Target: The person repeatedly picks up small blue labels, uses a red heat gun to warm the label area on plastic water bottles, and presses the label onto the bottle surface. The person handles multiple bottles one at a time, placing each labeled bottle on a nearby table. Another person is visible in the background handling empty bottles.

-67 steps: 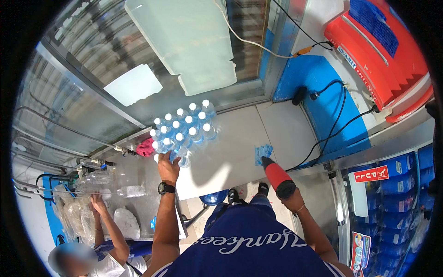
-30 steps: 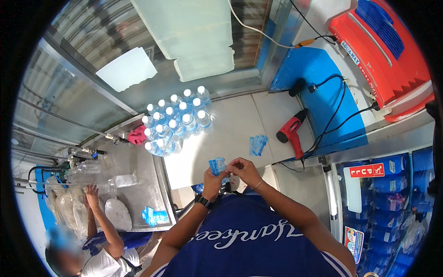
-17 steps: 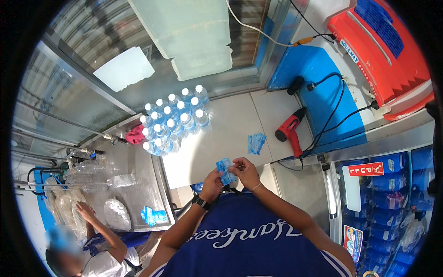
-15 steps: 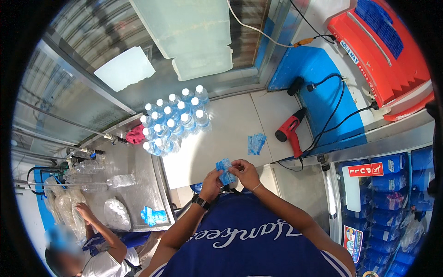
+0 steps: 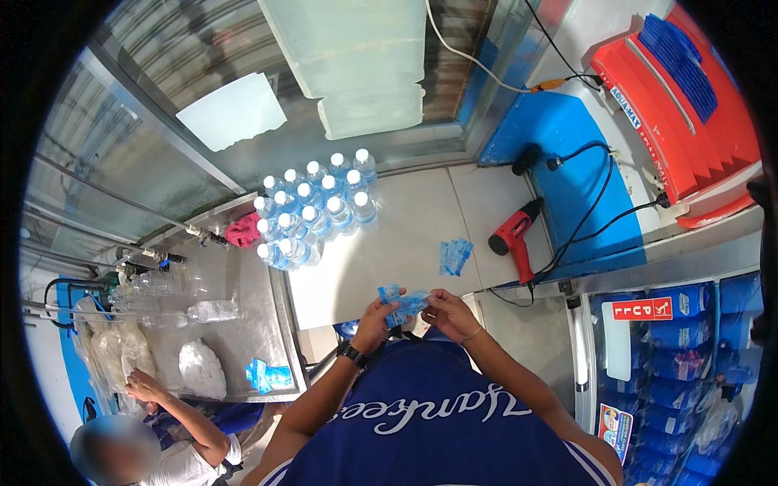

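Note:
My left hand [image 5: 374, 326] is closed on a small bunch of blue printed plastic labels [image 5: 391, 296], just past the near edge of the white tiled counter [image 5: 405, 235]. My right hand [image 5: 454, 316] pinches the far end of a thin, see-through blue label [image 5: 415, 303], which stretches between both hands. Farther out, several similar labels [image 5: 455, 257] lie fanned on the counter. Beside them rests a red heat gun [image 5: 514, 239], its nozzle toward the wall. A cluster of capped, filled water bottles [image 5: 316, 202] stands at the counter's far left.
To the left is a metal worktable [image 5: 259, 324] with empty bottles [image 5: 215, 311], a bag of white caps [image 5: 203, 368] and more blue labels [image 5: 269, 376]. A co-worker's hand [image 5: 144, 385] touches a clear plastic bag [image 5: 121, 348]. Black cords [image 5: 596, 190] hang right; a glass-door cabinet [image 5: 624, 340] stands near right.
My right hand has moved right, away from my left, drawing a label out between them. The view has shifted slightly. The co-worker's hand has moved lower along the plastic bag.

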Tool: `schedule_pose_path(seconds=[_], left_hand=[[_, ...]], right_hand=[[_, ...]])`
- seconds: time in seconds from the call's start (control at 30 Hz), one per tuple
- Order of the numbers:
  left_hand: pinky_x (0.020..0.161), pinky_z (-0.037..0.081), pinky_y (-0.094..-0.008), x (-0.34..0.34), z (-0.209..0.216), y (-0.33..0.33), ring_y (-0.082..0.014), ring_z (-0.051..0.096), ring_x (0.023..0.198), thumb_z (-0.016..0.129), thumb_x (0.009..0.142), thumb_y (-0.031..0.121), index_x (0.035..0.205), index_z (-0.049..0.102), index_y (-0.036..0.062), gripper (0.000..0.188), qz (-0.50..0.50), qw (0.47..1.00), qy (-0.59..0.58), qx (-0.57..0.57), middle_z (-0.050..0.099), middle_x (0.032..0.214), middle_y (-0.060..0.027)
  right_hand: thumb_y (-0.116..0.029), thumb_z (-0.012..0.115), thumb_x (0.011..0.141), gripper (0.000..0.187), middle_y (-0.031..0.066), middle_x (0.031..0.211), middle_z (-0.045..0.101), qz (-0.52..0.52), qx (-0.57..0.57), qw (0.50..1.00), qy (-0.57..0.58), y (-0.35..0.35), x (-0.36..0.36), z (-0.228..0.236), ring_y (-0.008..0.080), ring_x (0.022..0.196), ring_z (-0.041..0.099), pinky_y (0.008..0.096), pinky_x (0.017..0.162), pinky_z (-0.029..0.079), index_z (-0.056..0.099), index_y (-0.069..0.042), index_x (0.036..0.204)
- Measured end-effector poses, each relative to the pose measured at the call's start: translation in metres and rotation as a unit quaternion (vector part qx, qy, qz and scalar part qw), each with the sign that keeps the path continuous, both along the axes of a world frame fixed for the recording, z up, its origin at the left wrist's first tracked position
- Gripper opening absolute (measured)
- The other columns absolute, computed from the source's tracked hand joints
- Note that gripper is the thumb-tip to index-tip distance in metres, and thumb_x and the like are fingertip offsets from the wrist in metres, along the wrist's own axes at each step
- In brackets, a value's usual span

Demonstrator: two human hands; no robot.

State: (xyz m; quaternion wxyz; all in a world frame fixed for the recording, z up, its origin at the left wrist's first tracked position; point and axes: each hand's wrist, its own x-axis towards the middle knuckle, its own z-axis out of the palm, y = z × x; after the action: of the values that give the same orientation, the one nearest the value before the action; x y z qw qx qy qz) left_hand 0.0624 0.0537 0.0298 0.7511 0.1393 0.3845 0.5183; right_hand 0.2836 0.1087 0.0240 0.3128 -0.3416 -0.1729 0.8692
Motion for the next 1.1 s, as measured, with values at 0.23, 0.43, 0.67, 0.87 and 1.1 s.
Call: schedule_pose_path(seconds=[0.23,0.43,0.67,0.87,1.1], left_hand=[[0.091,0.059,-0.0397,-0.01,0.002,-0.002,-0.0226,0.069,0.099,0.059,0.105,0.019,0.141,0.052,0.001,0.041,0.015,1.0,0.013,-0.011,0.068,0.11,-0.011],[0.071,0.052,-0.0263,-0.024,0.002,-0.011,-0.01,0.061,0.073,0.075,0.096,0.025,0.133,0.062,0.0049,0.044,0.053,0.965,0.255,-0.032,0.064,0.083,0.0],[0.058,0.045,-0.0236,-0.041,-0.01,-0.038,-0.0059,0.054,0.065,0.08,0.091,0.025,0.123,0.067,0.0054,0.04,0.12,0.935,0.329,-0.06,0.061,0.077,0.0038],[0.057,0.043,-0.0228,-0.047,-0.046,-0.062,-0.0046,0.054,0.064,0.081,0.09,0.02,0.118,0.067,0.0042,0.035,0.215,0.902,0.367,-0.07,0.063,0.078,0.0035],[0.067,0.046,-0.0221,-0.057,-0.069,-0.093,-0.006,0.058,0.072,0.084,0.089,0.016,0.119,0.064,0.0005,0.04,0.351,0.842,0.402,-0.079,0.062,0.08,0.0026]], right_hand=[[-0.017,0.061,0.105,0.011,0.0005,0.106,0.068,0.054,0.01,0.998,-0.006,0.007,0.016,0.002,0.0127,0.096,0.065,0.0299,0.085,0.051,0.063,-0.011,0.115],[-0.018,0.064,0.103,0.01,-0.0024,0.102,0.065,0.041,0.06,0.994,-0.084,0.006,0.021,-0.007,0.0096,0.091,0.06,0.0277,0.08,0.047,0.062,-0.013,0.112],[-0.02,0.064,0.103,0.008,-0.0054,0.101,0.063,0.003,0.046,0.996,-0.082,-0.001,0.024,-0.006,0.0081,0.09,0.057,0.0262,0.077,0.044,0.063,-0.015,0.109],[-0.02,0.065,0.102,0.01,-0.0053,0.1,0.063,0.01,0.049,0.995,-0.092,0.001,0.019,-0.013,0.0082,0.091,0.058,0.0269,0.077,0.046,0.063,-0.015,0.11],[-0.02,0.068,0.1,0.011,-0.006,0.091,0.06,0.069,0.142,0.945,-0.287,0.012,0.013,-0.026,0.0056,0.083,0.058,0.0241,0.071,0.049,0.063,-0.013,0.106]])
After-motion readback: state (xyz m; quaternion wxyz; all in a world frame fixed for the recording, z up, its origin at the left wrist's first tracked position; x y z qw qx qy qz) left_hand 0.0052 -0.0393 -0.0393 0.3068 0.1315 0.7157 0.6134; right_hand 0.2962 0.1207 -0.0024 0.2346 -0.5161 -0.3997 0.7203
